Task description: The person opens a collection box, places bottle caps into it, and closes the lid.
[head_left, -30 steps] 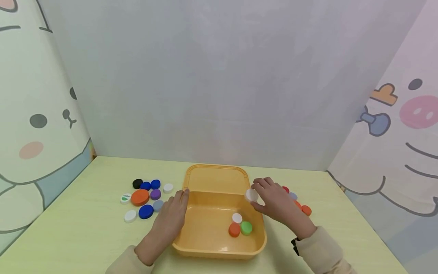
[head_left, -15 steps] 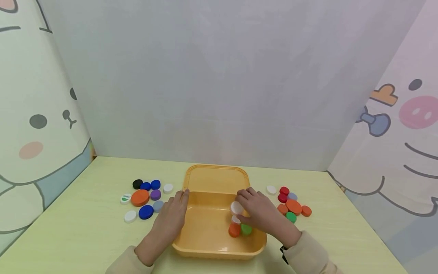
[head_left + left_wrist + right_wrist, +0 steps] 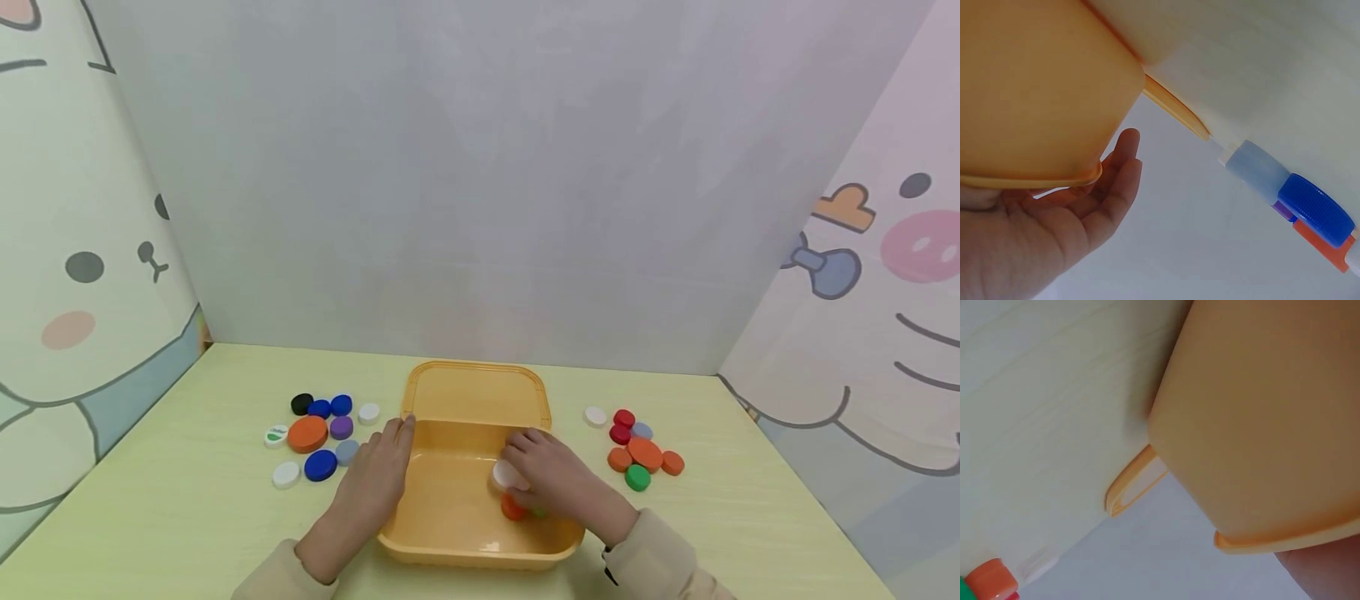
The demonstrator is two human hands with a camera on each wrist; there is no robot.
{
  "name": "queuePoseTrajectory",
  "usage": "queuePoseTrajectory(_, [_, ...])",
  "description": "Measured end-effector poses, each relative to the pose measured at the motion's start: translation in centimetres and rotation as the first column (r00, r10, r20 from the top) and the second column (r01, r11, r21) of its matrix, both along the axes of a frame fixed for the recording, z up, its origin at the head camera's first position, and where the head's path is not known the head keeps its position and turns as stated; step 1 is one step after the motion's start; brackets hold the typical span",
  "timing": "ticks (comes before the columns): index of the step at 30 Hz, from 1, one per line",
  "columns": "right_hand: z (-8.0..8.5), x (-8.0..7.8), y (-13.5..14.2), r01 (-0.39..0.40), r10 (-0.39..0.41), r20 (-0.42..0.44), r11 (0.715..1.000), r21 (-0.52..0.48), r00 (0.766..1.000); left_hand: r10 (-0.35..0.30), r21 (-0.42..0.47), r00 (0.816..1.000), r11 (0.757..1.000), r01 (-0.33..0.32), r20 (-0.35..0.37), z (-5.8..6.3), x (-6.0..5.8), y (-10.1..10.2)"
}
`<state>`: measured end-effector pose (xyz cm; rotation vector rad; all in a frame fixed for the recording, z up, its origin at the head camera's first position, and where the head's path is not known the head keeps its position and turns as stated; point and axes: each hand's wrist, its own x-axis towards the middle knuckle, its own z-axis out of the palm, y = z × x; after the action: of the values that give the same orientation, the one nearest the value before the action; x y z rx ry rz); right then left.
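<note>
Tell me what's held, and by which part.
The right hand pinches a white cap by its edge; the left hand only rests on the box rim.

The pale yellow-green worktop is bounded along its far edge by a grey backdrop; its left edge is flanked by a cartoon-animal panel, its right edge by a pig-printed panel.

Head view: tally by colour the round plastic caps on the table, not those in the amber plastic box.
Round white plastic caps (one printed): 4
Round orange plastic caps: 4
Round dark-blue plastic caps: 3
Round light-blue plastic caps: 2
Round red plastic caps: 2
Round black plastic cap: 1
Round purple plastic cap: 1
Round green plastic cap: 1
Total in sight: 18
</note>
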<state>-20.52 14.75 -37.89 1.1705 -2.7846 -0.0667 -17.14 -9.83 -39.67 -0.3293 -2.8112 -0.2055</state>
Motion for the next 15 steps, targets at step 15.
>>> queuePoseTrajectory(15, [-1.01,-0.52,-0.27,-0.016,0.016,0.028,1.0,-0.002,0.999,0.005,0.0,1.0,1.0,-0.005,0.009,0.09,0.08,0.13])
